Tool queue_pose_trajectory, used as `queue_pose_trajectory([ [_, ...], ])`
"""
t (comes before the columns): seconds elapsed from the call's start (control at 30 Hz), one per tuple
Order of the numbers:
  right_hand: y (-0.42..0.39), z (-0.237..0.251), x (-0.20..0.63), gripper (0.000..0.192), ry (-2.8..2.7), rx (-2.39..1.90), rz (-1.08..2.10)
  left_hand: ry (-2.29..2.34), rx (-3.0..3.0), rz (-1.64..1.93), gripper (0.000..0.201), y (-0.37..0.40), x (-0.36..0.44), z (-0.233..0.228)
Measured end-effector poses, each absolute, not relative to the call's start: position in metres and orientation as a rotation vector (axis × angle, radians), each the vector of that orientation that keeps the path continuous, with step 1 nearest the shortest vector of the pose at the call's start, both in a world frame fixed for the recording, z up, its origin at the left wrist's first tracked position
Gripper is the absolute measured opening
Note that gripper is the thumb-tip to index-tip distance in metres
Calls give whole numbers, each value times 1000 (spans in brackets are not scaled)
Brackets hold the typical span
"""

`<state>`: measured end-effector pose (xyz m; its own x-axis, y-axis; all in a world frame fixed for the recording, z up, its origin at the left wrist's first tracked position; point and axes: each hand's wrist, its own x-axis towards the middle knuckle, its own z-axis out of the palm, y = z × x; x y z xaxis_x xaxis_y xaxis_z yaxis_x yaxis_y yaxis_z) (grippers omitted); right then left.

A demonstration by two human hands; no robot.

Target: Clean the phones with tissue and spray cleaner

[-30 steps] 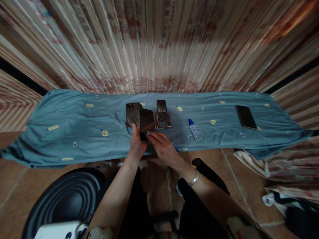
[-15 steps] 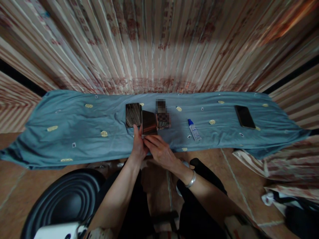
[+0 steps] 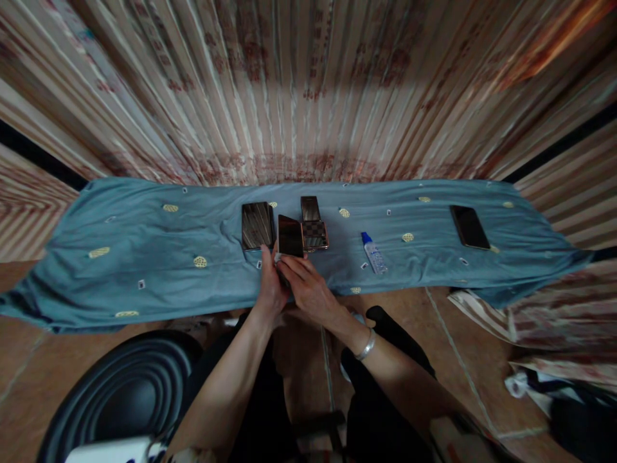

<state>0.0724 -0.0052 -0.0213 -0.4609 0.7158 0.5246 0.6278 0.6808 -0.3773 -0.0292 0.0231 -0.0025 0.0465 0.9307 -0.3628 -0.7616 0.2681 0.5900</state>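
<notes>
My left hand [image 3: 273, 286] grips a dark, glossy phone [image 3: 290, 236] by its lower left side, tilted just above the cloth's front part. Across the lower half of that phone lies my right hand [image 3: 311, 289], its fingers pressed together. A small pale bit shows at the right fingertips, too small to name. Left of the held phone rests a dark, shiny flat slab [image 3: 257, 226] with stripes reflected in it. Just to the right is a dark, checkered, hinged-looking item [image 3: 315, 235] with a copper-coloured rim. Farther right lies a clear bottle with a blue cap [image 3: 375, 254].
A teal patterned cloth [image 3: 144, 244] covers the long, narrow table. Another dark phone [image 3: 470, 226] lies near its right end. Behind hangs a striped curtain [image 3: 308, 96]. A black ribbed round object [image 3: 125, 399] and a white box [image 3: 110, 451] are at lower left.
The phone in my hands has shifted slightly and tilted, and the left thumb lies a little lower along it. My right fingers remain over its lower part. The other things keep their places.
</notes>
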Motion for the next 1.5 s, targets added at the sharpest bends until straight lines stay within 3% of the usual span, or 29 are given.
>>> queue_pose_trajectory([
  [0.53, 12, -21, 78, 49, -2139, -1157, 170, 895, 266, 1296, 45, 13, -17, -7],
  [1.23, 39, -25, 102, 56, -2012, -1246, 92, 1040, 975, 1291, 45, 5, -10, -20],
  [1.5, 40, -24, 104, 56, -2021, -1241, 116, 1035, 973, 1299, 45, 9, -13, -25],
])
